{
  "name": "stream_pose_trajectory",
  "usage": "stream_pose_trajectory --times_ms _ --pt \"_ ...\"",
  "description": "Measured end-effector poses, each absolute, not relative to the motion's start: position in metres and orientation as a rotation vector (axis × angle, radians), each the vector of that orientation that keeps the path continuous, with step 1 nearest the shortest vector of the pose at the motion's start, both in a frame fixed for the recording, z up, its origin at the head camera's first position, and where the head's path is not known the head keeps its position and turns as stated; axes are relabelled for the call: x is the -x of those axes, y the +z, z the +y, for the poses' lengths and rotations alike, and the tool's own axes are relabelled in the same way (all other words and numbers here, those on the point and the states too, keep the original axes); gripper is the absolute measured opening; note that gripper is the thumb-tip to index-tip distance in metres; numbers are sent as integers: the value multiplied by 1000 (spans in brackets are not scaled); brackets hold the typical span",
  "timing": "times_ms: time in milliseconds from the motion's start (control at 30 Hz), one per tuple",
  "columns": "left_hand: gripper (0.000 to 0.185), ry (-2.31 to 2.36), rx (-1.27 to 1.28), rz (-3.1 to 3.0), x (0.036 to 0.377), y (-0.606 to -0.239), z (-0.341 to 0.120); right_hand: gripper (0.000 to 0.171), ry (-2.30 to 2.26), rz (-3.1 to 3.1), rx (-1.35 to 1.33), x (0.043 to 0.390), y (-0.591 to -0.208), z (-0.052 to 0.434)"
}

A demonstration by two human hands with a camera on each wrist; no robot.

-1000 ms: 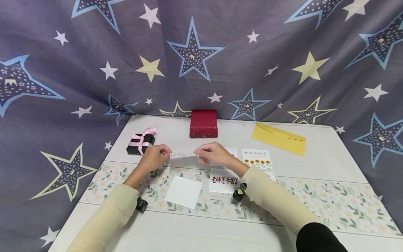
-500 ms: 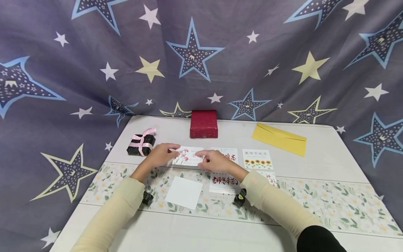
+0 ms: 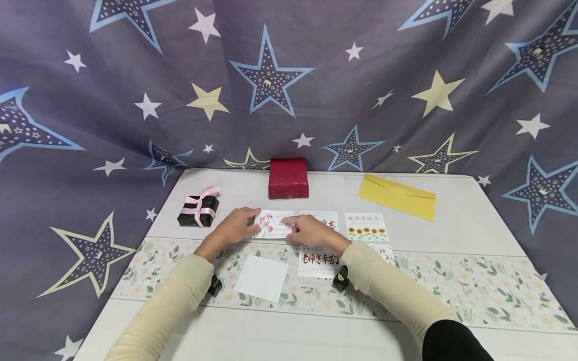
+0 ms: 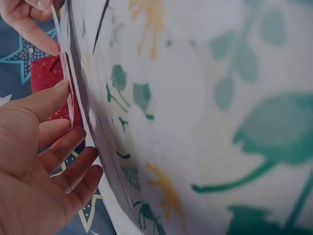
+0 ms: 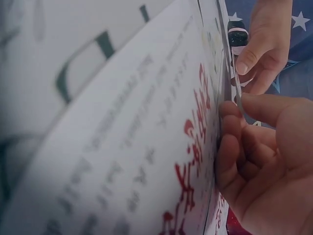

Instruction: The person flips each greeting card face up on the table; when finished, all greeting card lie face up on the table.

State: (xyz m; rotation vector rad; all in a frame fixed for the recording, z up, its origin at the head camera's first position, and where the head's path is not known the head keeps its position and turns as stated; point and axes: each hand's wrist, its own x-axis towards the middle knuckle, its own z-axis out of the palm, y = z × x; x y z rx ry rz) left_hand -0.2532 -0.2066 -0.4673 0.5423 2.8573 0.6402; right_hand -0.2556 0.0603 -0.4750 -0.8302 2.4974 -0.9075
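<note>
The pink-flower card (image 3: 273, 224) is taken as the landmark. Nearest the viewer, a blank white square (image 3: 262, 278) lies on the floral runner (image 3: 469, 291), in front of the card and slightly left; a red-lettered card (image 3: 319, 258) lies in front of it and to the right, partly under the right forearm. The pink-flower card itself rests on the white table (image 3: 474, 220) just behind the runner's far edge, with a second red-lettered card (image 3: 326, 220) touching or overlapping its right end, and a sunflower card (image 3: 367, 226) further right.

A slip is judged the likeliest fault: the card is thin and lies flat, so a sideways drag of the fingertips could push it over the neighbouring card or skew it out of the row. The right sleeve could also sweep the near red-lettered card askew, since the forearm passes over it.

The left hand (image 3: 236, 226) is laid at the card's left end, fingers stretched and relaxed; in the left wrist view the thumb (image 4: 41, 100) is seen touching the card's edge, not curled round it. The right hand (image 3: 310, 229) is set at the right end, its forefinger extended onto the card and the other fingers loosely bent; whether the edge is pinched cannot be told.

Behind and left of the card stands a black box with pink ribbon (image 3: 198, 209); straight behind, a red box (image 3: 288, 178); behind and far right, a yellow envelope (image 3: 398, 197); beyond all, the star-patterned cloth (image 3: 135, 65)
</note>
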Motion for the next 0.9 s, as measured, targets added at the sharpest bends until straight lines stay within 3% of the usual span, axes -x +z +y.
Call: stream_pose_trajectory --times_ms 900 --pt "59 375 -444 2943 257 -467 -195 58 -805 2533 724 259 -474 46"
